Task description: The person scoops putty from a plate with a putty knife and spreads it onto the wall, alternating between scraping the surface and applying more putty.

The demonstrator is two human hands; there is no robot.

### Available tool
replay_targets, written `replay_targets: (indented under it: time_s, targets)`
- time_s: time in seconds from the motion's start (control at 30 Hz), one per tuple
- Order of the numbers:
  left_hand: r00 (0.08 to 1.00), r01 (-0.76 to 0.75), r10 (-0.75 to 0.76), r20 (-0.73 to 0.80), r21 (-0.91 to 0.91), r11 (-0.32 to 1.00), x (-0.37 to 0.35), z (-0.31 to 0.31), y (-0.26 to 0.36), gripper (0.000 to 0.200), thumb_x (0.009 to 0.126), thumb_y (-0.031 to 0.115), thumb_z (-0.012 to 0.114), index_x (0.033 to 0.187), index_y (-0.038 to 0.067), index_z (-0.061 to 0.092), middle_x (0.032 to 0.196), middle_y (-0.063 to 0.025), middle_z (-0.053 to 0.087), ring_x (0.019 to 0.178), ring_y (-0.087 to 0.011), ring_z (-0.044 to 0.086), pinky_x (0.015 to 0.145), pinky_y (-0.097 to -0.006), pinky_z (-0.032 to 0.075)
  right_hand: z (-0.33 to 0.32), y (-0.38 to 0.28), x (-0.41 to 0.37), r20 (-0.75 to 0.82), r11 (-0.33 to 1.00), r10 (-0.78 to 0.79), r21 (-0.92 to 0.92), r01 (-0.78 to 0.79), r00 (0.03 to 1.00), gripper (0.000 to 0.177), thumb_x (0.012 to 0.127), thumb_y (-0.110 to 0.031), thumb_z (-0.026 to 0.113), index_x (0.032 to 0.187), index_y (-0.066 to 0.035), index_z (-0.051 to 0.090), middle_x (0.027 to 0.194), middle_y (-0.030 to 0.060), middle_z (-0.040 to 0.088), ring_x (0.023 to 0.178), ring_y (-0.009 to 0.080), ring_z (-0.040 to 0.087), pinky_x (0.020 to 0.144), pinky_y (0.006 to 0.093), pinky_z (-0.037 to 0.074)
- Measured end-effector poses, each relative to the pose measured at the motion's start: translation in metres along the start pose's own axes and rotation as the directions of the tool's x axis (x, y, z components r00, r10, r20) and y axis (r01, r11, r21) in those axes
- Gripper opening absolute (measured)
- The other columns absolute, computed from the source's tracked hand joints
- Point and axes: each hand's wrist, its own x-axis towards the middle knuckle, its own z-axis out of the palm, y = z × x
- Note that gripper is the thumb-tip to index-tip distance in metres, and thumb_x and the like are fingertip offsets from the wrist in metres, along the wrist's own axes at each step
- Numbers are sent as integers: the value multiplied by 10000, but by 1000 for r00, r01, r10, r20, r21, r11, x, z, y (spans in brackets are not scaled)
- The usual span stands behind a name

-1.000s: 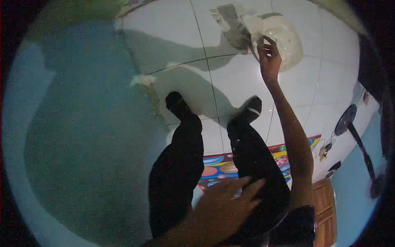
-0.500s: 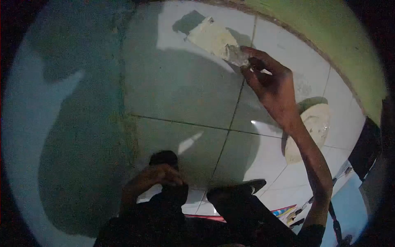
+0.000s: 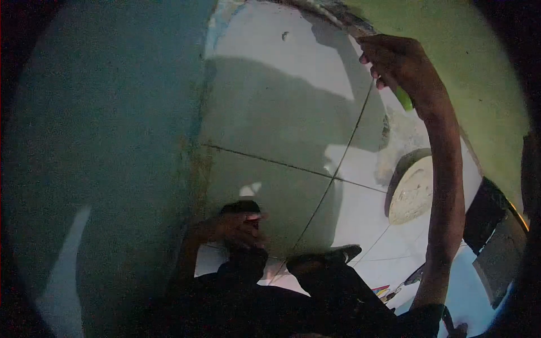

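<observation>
Head view: right hand (image 3: 397,62) reaches toward the far green wall (image 3: 479,84).
Neither grip shows; left hand (image 3: 231,228) rests on leg (image 3: 248,270); overreaching could topple the crouch.

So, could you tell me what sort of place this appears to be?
Most likely a dim room in a home: glossy white floor tiles with dark grout lines, a painted green wall meeting them, and a pale round dish-like thing lying on the floor near that wall.
</observation>
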Motion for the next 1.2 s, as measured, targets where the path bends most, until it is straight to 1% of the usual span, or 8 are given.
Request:
replay_targets:
  time_s: [0.1,0.4,0.47,0.53,0.6,0.67,0.77,1.2]
  targets:
    - [997,-59,49,54,210,976,-4,6,7,679,1033,520,332,1554,106,194,1401,-230,515,1250,-371,554,1047,-484,453,-10,-5,14,31,999,1,38,-2,1000,385,938,-307,618,1131,23,665,905,91,688,712,128,617,634,279,540]
    - [983,-51,61,172,-62,997,-1,-9,1,737,1005,538,408,1562,117,176,1424,-230,493,1248,-359,559,1066,-471,439,-23,-24,-19,-32,997,69,25,-69,997,395,936,-303,627,1134,36,666,935,113,708,735,151,650,625,303,566]
    - [992,-54,43,120,92,994,0,-5,-1,785,983,587,410,1564,119,169,1425,-227,493,1252,-360,555,1068,-474,434,-15,-23,-24,-27,994,112,-5,-112,993,377,947,-290,616,1138,31,666,937,115,712,729,151,652,615,304,564]
    - [997,-55,40,68,252,966,2,-7,-3,833,961,635,413,1566,121,162,1426,-224,494,1256,-361,551,1069,-476,430,7,-29,-22,-78,959,134,-240,-150,988,336,976,-264,586,1128,23,669,916,106,714,693,132,636,606,293,559]
    - [987,-63,61,147,10,998,4,-15,-8,806,970,600,438,1569,138,161,1422,-232,493,1259,-373,545,1063,-473,439,30,-38,-32,-74,955,138,-256,-152,988,272,972,-198,568,1085,28,670,935,152,719,684,216,671,639,352,575]
    - [992,-31,33,118,-19,999,3,-9,-1,812,965,606,442,1570,144,159,1426,-240,484,1260,-379,542,1064,-476,436,56,-41,-42,-80,850,-113,-523,55,990,206,933,-131,581,1018,35,668,945,206,701,748,338,691,693,420,579]
    - [993,-28,28,117,5,1000,-2,-5,5,785,977,587,434,1571,156,156,1437,-252,465,1266,-382,534,1064,-479,436,98,-29,-53,-144,752,-218,-655,73,965,249,860,-57,604,1099,10,609,905,225,637,792,404,674,707,467,563]
    - [976,-38,54,213,-79,996,2,-14,-3,628,1055,403,355,1573,141,115,1476,-246,420,1290,-379,514,1070,-472,437,152,-30,-48,-340,854,63,-468,-227,938,242,874,-61,610,1110,-20,642,905,231,646,822,402,664,720,480,536]
